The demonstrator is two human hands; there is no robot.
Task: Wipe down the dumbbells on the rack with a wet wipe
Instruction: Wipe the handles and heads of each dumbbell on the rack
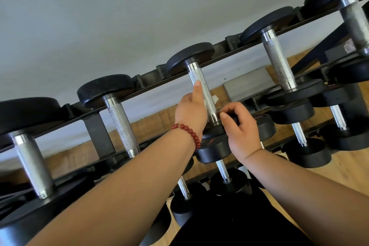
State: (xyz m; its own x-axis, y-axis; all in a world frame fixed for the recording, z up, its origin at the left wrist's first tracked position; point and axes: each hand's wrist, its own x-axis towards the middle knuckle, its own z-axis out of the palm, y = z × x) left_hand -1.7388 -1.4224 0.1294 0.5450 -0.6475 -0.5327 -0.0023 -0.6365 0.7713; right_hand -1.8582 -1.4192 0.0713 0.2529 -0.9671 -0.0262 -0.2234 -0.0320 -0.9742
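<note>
- Head view: the rack point(249, 43) runs across the frame from 8 o'clock up to 2 o'clock, with black-headed dumbbells lying across its top rails in front of a grey wall point(119, 16)
- The middle dumbbell point(195, 74) sits just right of centre; its knurled steel handle slants from the far head at 12 o'clock down to the near head point(215, 129) at 5 o'clock
- The left hand point(189, 112) wraps that handle from its 9 o'clock side; the thumb point(197, 88) lies straight along the steel, pointing to 12 o'clock, and the fingers pass behind the bar, out of sight
- A small white corner, seemingly the wet wipe point(214, 98), pokes out at the handle's 3 o'clock side, level with the left hand; the rest is hidden
- A red bead bracelet point(190, 133) circles the left wrist
- The right hand point(241, 128) comes in from 4 o'clock; its curled fingers and thumb pinch the rim of the near head, just right of the handle's lower end
- One neighbouring dumbbell point(119, 122) lies at 9 o'clock of the hands and another point(279, 62) at 2 o'clock, both untouched
- Lower-tier dumbbells point(305, 150) sit at 4 o'clock above a wooden floor point(343, 168)
- Black clothing point(239, 223) fills the frame at 6 o'clock
</note>
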